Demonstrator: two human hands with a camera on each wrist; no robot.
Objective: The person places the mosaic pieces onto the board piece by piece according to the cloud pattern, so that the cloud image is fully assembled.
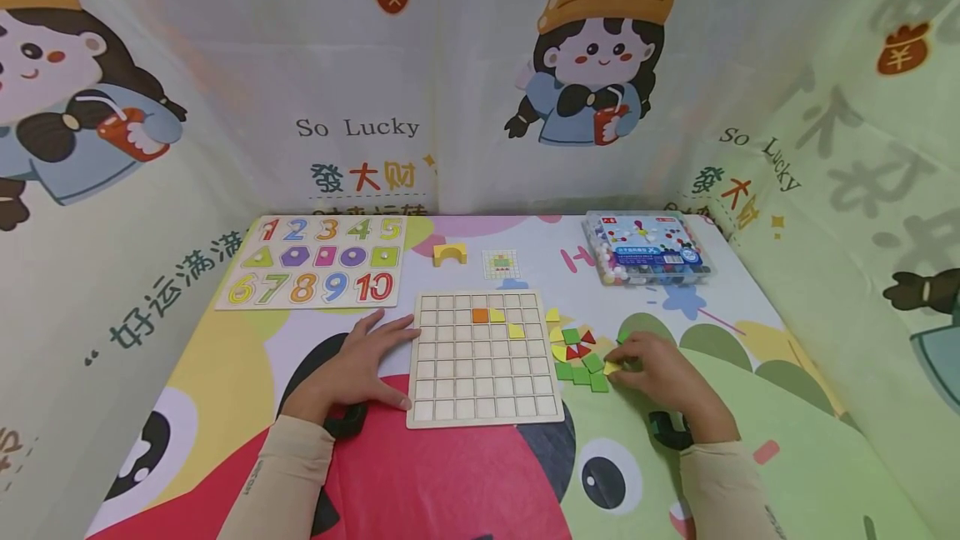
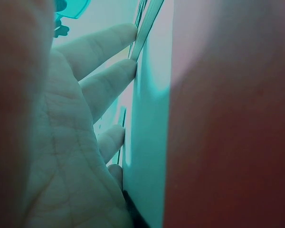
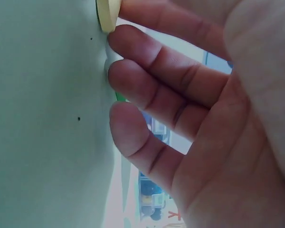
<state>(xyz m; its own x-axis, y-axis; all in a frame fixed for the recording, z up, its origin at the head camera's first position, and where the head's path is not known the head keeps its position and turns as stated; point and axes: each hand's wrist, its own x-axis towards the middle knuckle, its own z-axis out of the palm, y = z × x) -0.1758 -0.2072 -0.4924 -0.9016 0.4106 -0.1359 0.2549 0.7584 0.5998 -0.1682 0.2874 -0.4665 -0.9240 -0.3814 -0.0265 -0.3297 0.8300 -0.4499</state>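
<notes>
While the left hand (image 1: 358, 365) lies flat at the 9 o'clock edge of a wooden grid board (image 1: 485, 358), its fingers (image 2: 107, 80) straight and spread with their tips against the board's side, the right hand (image 1: 660, 369) works the loose tile pile (image 1: 577, 352) at the board's 3 o'clock. The right hand's fingers (image 3: 147, 85) are curled, and thumb and forefinger pinch a small yellow tile (image 1: 612, 367) at the pile's 4 o'clock corner; the right wrist view shows the same yellow tile edge-on, low against the table (image 1: 750, 407), though whether it has left the surface cannot be told.

Three pieces sit in the grid, all in the upper rows toward 12 o'clock: an orange square (image 1: 481, 316), a yellow piece (image 1: 497, 316) touching it on the right, and another yellow piece (image 1: 516, 331) one row lower and one cell further right. Most cells are bare, so the filling appears to be in its early stage, with a piece being picked from the pile. Placing it would seem to call for carrying the tile leftward over the board, turning it to match an open cell, and keeping the board braced.

Beyond the board toward 12 o'clock lie a small pattern card (image 1: 501, 263) and a yellow arch block (image 1: 450, 253); a number puzzle (image 1: 318, 262) sits at 10 o'clock and a clear box of beads (image 1: 647, 247) at 2 o'clock.
</notes>
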